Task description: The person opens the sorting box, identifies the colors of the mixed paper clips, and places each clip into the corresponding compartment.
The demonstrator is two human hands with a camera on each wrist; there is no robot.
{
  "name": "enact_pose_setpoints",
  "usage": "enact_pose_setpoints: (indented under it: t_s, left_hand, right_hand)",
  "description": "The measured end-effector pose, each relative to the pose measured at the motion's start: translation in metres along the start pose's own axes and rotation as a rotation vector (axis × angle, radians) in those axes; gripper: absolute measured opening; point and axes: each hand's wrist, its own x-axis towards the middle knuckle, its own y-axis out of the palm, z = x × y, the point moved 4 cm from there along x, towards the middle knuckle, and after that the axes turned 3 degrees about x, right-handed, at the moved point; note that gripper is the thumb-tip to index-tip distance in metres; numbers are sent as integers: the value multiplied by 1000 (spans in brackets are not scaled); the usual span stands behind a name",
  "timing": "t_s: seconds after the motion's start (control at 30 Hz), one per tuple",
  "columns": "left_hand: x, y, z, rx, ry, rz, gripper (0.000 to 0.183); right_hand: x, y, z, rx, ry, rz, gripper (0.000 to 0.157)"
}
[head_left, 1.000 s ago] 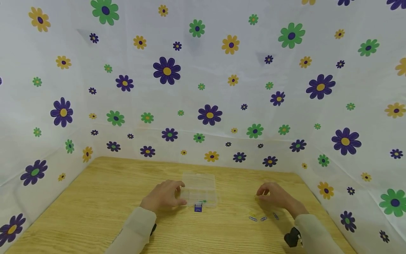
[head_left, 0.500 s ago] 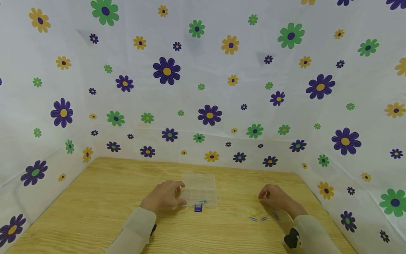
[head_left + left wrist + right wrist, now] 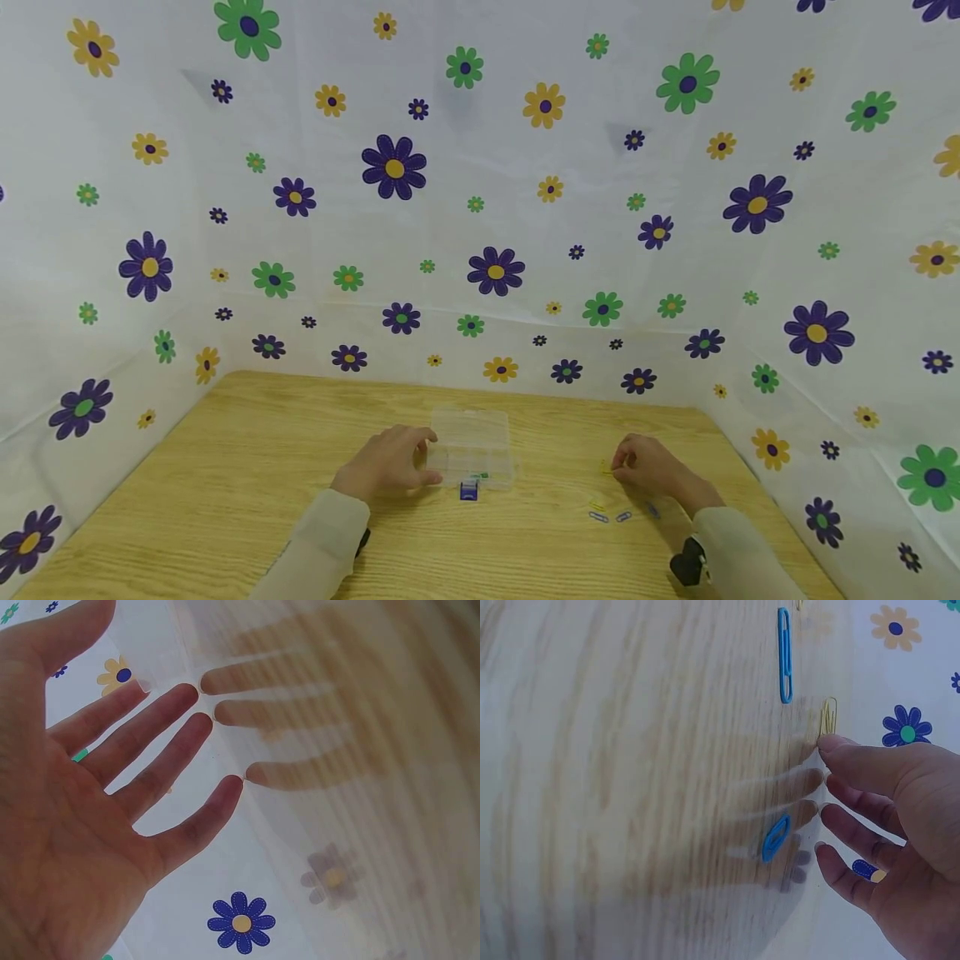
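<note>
Paper clip (image 3: 829,718), yellow, juts from the right hand (image 3: 651,469) pinching its near end, blue clips (image 3: 598,517) closer in, left hand (image 3: 388,461) spread wide at clear plastic box (image 3: 480,433).

R fingers (image 3: 864,802) slightly rt. of prev. spot.

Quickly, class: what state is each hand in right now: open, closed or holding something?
Left hand: open, beside the clear box.
Right hand: open, touching a yellow paper clip; no pinch shows.

Left hand (image 3: 384,461) spreads 4 fingers; right hand (image 3: 654,468) pinches.
</note>
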Motion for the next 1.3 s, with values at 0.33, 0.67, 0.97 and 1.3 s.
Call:
enact_pose_setpoints:
  t_s: [0.33, 0.67, 0.97, 1.3]
  left_hand:
    - [0, 0, -1, 5, 9, -5, 61]
    - [1, -2, 0, 9, 0, 2, 62]
    - [1, 2, 3, 3, 7, 4, 61]
    - [2, 3, 4, -7, 22, 1, 62]
  right_hand:
    - [8, -3, 17, 17, 5, 27, 10]
    - [32, -4, 47, -8, -86, 24, 7]
    - [51, 7, 68, -21, -112, 30, 10]
    - [62, 17, 91, 41, -145, 54, 10]
